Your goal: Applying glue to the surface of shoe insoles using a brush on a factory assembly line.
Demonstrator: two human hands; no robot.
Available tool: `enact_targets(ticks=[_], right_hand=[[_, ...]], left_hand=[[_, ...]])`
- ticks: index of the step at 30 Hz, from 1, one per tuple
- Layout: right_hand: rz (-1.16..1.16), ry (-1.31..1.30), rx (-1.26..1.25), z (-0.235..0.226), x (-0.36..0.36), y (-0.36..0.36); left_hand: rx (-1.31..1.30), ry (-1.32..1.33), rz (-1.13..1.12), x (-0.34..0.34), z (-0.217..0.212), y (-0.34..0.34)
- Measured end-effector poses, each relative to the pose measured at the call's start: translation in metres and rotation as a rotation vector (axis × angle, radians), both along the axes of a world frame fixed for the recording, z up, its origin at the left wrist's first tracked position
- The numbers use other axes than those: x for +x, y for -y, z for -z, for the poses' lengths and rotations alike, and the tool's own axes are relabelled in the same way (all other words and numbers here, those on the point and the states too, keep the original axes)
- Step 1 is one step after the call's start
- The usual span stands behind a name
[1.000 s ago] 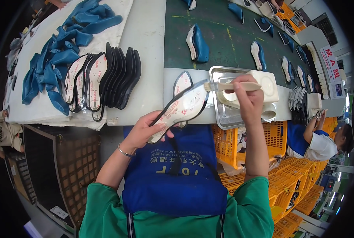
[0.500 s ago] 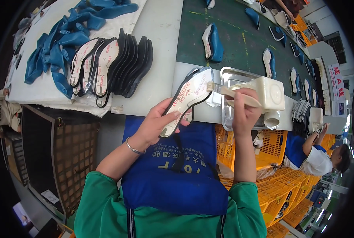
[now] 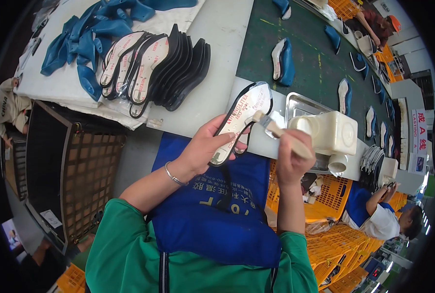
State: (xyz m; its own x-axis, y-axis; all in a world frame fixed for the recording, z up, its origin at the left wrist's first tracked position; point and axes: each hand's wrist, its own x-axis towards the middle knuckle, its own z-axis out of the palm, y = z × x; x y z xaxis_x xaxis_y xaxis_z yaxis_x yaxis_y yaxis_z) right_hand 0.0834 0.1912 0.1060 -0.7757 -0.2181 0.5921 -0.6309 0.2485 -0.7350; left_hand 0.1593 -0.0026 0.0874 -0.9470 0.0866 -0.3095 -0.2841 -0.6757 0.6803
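**Brush meets sole at the workbench**

A worker in a green shirt and blue apron holds a flat shoe sole with black rim and white printed face up over the bench edge, toe pointing away. The left hand is curled around the sole's heel end, fingers wrapped under and thumb on the near side; a thin silver bangle sits on the wrist. The right hand is closed in a fist on the pale wooden handle of a small brush, whose bristle tip touches the sole's white face near the toe.

Just right of the brush, a cream plastic container w/ round opening stands in a shiny metal tray on the grey-white bench top. Farther left on the bench: a fanned stack of matching black-and-white soles, and beyond it a heap of blue shoe uppers.

Behind the bench, a dark green conveyor belt carries blue shoe parts spaced apart. At far right, a white rectangular sign w/ red characters hangs upright. Orange plastic crates sit below the bench at right, nr a second person in blue and white. A dark wire-mesh bin stands at left.
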Motion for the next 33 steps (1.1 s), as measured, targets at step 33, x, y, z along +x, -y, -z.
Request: enact_targets(ticks=[33], right_hand=[[-0.18, 0.042, 0.042, -0.026, -0.036, 0.073]], left_hand=[[-0.244, -0.108, -0.158, 0.023, 0.002, 0.027]])
